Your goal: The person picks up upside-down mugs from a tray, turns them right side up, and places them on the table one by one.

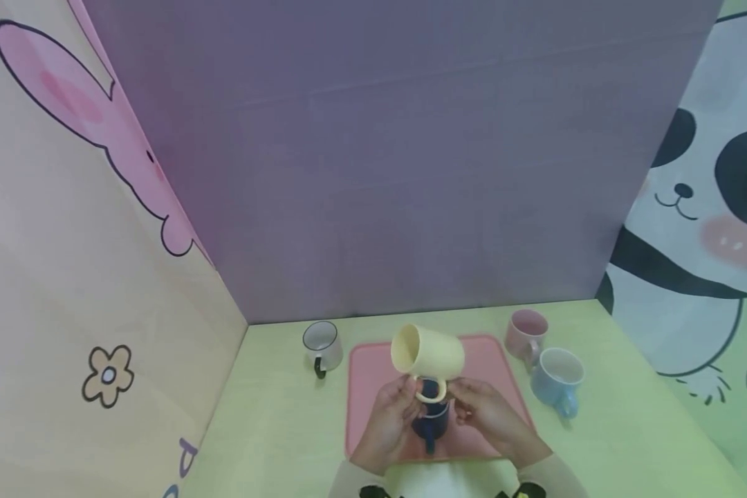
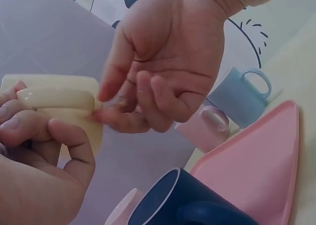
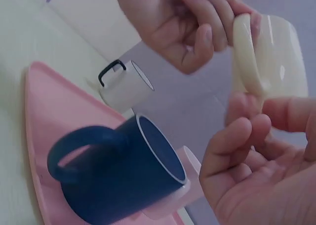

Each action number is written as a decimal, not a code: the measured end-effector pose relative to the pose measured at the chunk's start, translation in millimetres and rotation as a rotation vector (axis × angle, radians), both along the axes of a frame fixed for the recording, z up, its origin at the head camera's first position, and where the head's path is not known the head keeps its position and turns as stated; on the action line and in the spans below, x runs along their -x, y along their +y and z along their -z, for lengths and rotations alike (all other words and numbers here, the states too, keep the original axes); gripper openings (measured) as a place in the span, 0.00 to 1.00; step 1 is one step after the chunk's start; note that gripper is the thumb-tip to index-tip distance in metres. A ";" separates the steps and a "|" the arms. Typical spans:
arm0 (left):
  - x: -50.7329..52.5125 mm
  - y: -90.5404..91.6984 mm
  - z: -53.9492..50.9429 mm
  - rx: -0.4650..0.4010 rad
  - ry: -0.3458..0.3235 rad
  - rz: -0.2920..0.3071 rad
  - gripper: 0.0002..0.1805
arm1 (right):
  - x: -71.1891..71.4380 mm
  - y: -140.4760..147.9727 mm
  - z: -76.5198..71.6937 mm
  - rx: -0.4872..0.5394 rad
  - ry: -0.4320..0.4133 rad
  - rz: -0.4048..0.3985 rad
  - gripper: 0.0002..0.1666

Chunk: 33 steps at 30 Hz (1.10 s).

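Note:
A pale yellow mug point(image 1: 437, 353) is held on its side in the air, its mouth toward the left and its handle hanging down. My left hand point(image 1: 387, 415) grips it by the handle near the rim, fingers curled. Near the base end, my right hand point(image 1: 488, 413) pinches it with thumb and fingertips by the handle. Below the hands, a dark blue mug point(image 3: 118, 170) stands upright on a pink tray point(image 1: 373, 373), handle toward me. Behind the blue mug a pale pink mug point(image 3: 192, 178) shows partly in the right wrist view; the yellow mug hides it in the head view.
Left of the tray stands a white mug point(image 1: 322, 344) with a black handle. A pink mug point(image 1: 526, 330) and a light blue mug point(image 1: 557, 377) stand close together at the tray's right. A grey-purple panel point(image 1: 411, 173) closes the table's back; printed walls rise on both sides.

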<state>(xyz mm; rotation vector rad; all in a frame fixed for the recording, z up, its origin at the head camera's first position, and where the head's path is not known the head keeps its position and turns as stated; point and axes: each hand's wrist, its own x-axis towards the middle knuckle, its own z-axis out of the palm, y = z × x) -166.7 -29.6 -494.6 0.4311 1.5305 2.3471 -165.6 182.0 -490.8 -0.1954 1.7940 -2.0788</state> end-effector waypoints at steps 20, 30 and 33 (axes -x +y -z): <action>5.7 -66.4 5.8 0.497 0.043 -0.416 0.16 | 6.0 32.0 13.9 0.032 -0.131 0.273 0.13; -0.9 -97.8 15.5 0.613 0.015 -0.554 0.13 | 8.4 41.1 20.6 0.022 -0.149 0.308 0.14; -2.0 -106.7 19.2 0.642 0.022 -0.589 0.13 | 8.3 42.4 25.3 -0.003 -0.150 0.315 0.14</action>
